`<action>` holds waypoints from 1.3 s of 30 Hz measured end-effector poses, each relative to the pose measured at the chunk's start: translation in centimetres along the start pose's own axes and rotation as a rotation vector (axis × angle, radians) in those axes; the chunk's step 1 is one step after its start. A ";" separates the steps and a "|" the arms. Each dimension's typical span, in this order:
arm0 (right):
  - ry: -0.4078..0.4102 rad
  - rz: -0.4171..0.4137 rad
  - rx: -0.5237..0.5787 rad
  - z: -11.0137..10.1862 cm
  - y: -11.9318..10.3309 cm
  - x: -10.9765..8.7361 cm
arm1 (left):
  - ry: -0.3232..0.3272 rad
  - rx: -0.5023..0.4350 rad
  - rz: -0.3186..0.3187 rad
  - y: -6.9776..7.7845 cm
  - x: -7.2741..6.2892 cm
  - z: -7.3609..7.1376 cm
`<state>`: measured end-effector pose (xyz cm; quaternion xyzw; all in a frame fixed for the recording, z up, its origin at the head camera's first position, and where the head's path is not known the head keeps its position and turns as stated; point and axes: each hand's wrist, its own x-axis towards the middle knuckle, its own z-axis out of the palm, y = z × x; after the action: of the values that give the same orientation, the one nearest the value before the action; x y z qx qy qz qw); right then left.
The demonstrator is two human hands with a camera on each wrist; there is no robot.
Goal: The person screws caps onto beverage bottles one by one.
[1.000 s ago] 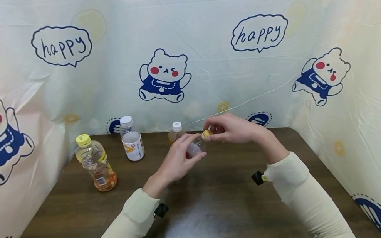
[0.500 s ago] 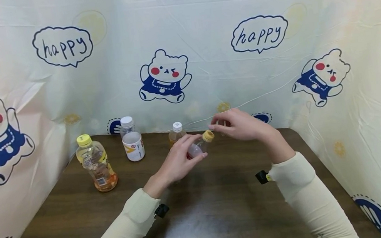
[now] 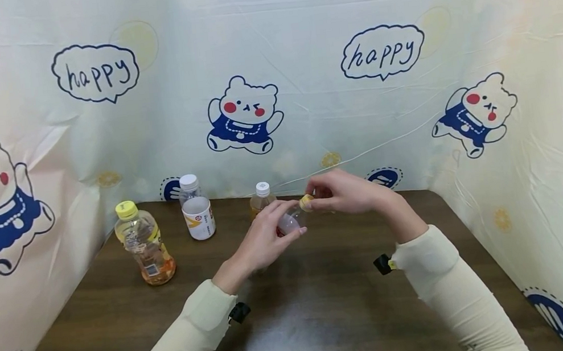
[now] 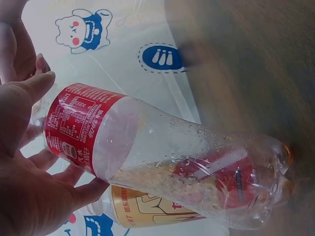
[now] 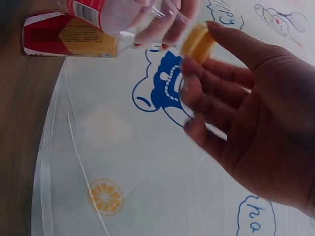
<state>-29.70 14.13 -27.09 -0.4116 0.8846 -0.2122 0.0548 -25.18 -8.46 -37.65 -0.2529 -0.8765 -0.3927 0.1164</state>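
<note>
A clear plastic bottle with a red label [image 4: 83,130] is tilted in my left hand [image 3: 260,240], whose fingers and thumb grip it around the label. Droplets cling inside its lower part in the left wrist view. Its neck points up and right toward my right hand [image 3: 349,191]. On that neck sits a yellow cap [image 5: 198,43], pinched between thumb and fingers of the right hand. Just behind the left hand stands a bottle with a white cap [image 3: 262,189]; most of its body is hidden in the head view, but its gold and red label [image 5: 74,35] shows in the right wrist view.
At the left of the brown table [image 3: 296,317] stands a yellow-capped bottle [image 3: 145,244] with a little orange-brown content at its base. Behind it is a white-capped bottle with a white label [image 3: 198,213]. A printed curtain [image 3: 301,70] closes the back and sides.
Half a second ago the right hand was off the cap, a little up and to the right; now it pinches it again. The left hand and bottle have hardly moved.
</note>
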 end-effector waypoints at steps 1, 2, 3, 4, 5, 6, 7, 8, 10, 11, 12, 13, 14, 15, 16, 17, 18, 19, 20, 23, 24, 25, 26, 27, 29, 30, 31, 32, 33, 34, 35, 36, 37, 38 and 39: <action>0.010 0.021 -0.027 0.1 0.0 0.1 | 0.000 0.003 0.005 0.0 0.0 0.0; 0.020 0.042 -0.054 0.2 0.0 0.2 | 0.001 0.006 0.008 -0.1 0.0 0.0; 0.029 0.063 -0.081 0.3 0.0 0.2 | 0.002 0.008 0.012 -0.1 0.0 0.0; 0.037 0.085 -0.103 0.4 0.0 0.3 | 0.002 0.011 0.013 -0.1 0.0 0.0; 0.044 0.106 -0.117 0.4 0.0 0.3 | 0.004 0.012 0.015 -0.2 0.0 0.1; 0.047 0.121 -0.120 0.3 0.0 0.2 | 0.006 0.014 0.014 -0.2 0.0 0.1; 0.052 0.126 -0.117 0.3 0.1 0.2 | 0.008 0.013 0.012 -0.2 0.0 0.1; 0.056 0.117 -0.110 0.2 0.2 0.1 | 0.010 0.012 0.009 -0.2 0.0 0.0; 0.059 0.094 -0.087 0.0 0.5 -0.1 | 0.009 0.011 0.001 -0.2 0.0 0.0; 0.054 0.076 -0.073 -0.1 0.6 -0.3 | 0.008 0.011 -0.003 -0.1 0.0 0.0; 0.045 0.060 -0.056 -0.2 0.6 -0.4 | 0.006 0.010 -0.005 -0.1 0.0 0.0; 0.036 0.041 -0.040 -0.2 0.6 -0.5 | 0.004 0.010 -0.010 -0.1 0.0 0.0; 0.023 0.027 -0.026 -0.2 0.6 -0.6 | 0.003 0.010 -0.011 -0.1 -0.1 0.0; 0.010 0.021 -0.012 -0.3 0.6 -0.7 | 0.002 0.009 -0.012 -0.1 -0.1 0.0; -0.003 0.015 0.000 -0.2 0.5 -0.7 | 0.002 0.009 -0.011 -0.1 -0.1 0.0; -0.015 0.008 0.014 -0.2 0.4 -0.8 | 0.004 0.009 -0.012 -0.1 -0.1 0.0; -0.022 0.005 0.026 -0.2 0.3 -0.8 | 0.005 0.008 -0.012 -0.2 -0.1 0.0; -0.027 0.000 0.033 -0.1 0.3 -0.7 | 0.006 0.008 -0.012 -0.2 0.0 0.0; -0.031 -0.003 0.040 -0.1 0.3 -0.7 | 0.007 0.007 -0.012 -0.2 0.0 0.0; -0.033 -0.013 0.065 0.0 0.2 -0.4 | 0.007 0.003 -0.014 -0.2 0.0 0.0; -0.029 -0.013 0.066 0.1 0.2 -0.4 | 0.005 0.002 -0.013 -0.2 0.0 0.0; -0.026 -0.014 0.066 0.1 0.1 -0.3 | 0.003 0.001 -0.013 -0.2 0.0 0.0; -0.019 -0.014 0.060 0.1 0.1 -0.2 | 0.001 0.001 -0.011 -0.2 0.0 0.0; -0.009 -0.005 0.042 0.1 0.0 -0.1 | -0.001 0.002 -0.008 -0.2 0.0 0.0; 0.019 0.024 -0.019 0.2 0.0 0.0 | -0.002 0.007 0.000 -0.2 0.0 0.1; 0.031 0.042 -0.050 0.2 -0.1 0.1 | 0.000 0.009 0.005 -0.2 0.0 0.1; 0.041 0.057 -0.076 0.2 -0.1 0.1 | 0.001 0.012 0.006 -0.2 0.0 0.1; 0.051 0.074 -0.104 0.2 -0.2 0.1 | 0.004 0.014 0.008 -0.2 -0.1 0.1; 0.058 0.088 -0.120 0.2 -0.2 0.1 | 0.006 0.016 0.010 -0.2 -0.1 0.1; 0.065 0.090 -0.126 0.2 -0.2 0.1 | 0.008 0.016 0.009 -0.2 -0.1 0.1; 0.068 0.087 -0.127 0.1 -0.2 0.0 | 0.009 0.016 0.008 -0.2 -0.1 0.1; 0.068 0.082 -0.116 0.1 -0.2 0.0 | 0.010 0.015 0.008 -0.2 -0.1 0.1; 0.063 0.070 -0.098 0.0 -0.2 -0.1 | 0.009 0.014 0.006 -0.2 -0.1 0.0; 0.054 0.058 -0.078 -0.1 -0.2 -0.2 | 0.010 0.014 0.008 -0.2 -0.1 0.0; 0.041 0.043 -0.053 -0.1 -0.2 -0.2 | 0.009 0.013 0.008 -0.2 -0.1 0.0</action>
<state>-29.42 14.22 -26.89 -0.3896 0.8994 -0.1960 0.0305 -25.18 -8.59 -37.83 -0.2537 -0.8776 -0.3876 0.1234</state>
